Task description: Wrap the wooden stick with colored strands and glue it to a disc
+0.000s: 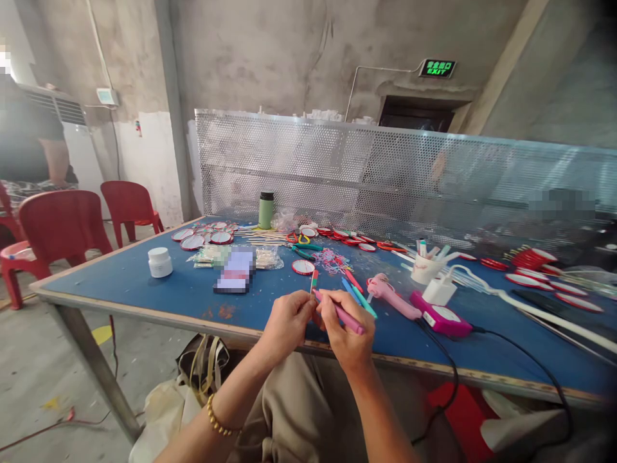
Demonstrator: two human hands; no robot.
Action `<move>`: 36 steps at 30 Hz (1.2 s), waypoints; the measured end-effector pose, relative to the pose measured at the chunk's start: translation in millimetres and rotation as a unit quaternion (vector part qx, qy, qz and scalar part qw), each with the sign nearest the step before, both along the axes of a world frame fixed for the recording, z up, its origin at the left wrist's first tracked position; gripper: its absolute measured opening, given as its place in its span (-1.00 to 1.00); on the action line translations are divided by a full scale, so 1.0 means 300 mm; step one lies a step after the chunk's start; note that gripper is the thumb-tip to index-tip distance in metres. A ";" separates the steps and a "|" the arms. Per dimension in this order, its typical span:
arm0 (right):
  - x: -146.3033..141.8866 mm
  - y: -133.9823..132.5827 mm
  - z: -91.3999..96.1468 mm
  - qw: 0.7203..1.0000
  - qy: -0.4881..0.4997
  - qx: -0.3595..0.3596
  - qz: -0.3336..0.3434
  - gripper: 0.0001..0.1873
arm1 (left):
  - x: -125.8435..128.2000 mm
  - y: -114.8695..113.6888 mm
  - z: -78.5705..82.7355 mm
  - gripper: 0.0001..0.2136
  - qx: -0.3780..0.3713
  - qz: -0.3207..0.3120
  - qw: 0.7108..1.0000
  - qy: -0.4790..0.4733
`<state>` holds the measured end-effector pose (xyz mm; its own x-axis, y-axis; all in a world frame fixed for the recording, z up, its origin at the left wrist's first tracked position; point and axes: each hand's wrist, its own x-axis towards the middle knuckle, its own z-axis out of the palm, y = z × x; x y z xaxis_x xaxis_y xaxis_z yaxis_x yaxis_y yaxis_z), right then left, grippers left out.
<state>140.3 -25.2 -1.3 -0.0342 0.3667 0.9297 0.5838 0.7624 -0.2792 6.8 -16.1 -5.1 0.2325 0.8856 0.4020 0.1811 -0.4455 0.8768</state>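
Note:
My left hand is closed around a thin stick with a red and green tip, held upright at the near edge of the blue table. My right hand grips a pink pen-like stick, its end touching the left hand's stick. Loose blue, green and red sticks lie just beyond my hands. A pink glue gun rests to the right.
Round red-rimmed mirrors, a white jar, a green bottle, scissors, a white cup of sticks and a pink device with cable lie on the table. Red chairs and a person stand left. Perforated metal screen behind.

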 end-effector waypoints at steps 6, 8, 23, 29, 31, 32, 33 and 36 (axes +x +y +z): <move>0.000 0.001 0.001 1.000 0.025 -0.006 -0.002 -0.87 | 0.000 0.000 -0.001 -0.69 -0.013 -0.008 1.000 -0.015; -0.001 -0.001 0.003 1.000 0.006 -0.002 0.004 -0.87 | -0.002 0.000 -0.003 -0.68 -0.013 -0.009 1.000 -0.017; -0.007 0.006 0.006 1.000 0.002 -0.011 0.001 -0.86 | -0.004 0.005 -0.009 -0.67 -0.016 -0.016 0.999 -0.022; -0.004 0.005 -0.002 0.999 0.024 -0.010 -0.020 -0.86 | -0.005 -0.001 0.002 -0.69 -0.025 -0.029 0.999 -0.039; -0.004 0.002 -0.001 1.000 0.023 -0.011 -0.015 -0.86 | -0.004 -0.001 0.003 -0.69 -0.025 -0.030 0.998 -0.039; -0.004 0.001 0.000 1.000 0.019 -0.009 -0.012 -0.87 | -0.004 -0.001 0.002 -0.68 -0.024 -0.028 0.999 -0.038; -0.005 0.001 0.001 1.000 0.014 -0.007 -0.010 -0.87 | -0.004 -0.001 0.000 -0.68 -0.022 -0.027 0.999 -0.035; -0.005 0.003 0.002 1.000 0.001 -0.013 -0.005 -0.86 | -0.004 0.002 -0.004 -0.67 -0.016 -0.024 0.999 -0.030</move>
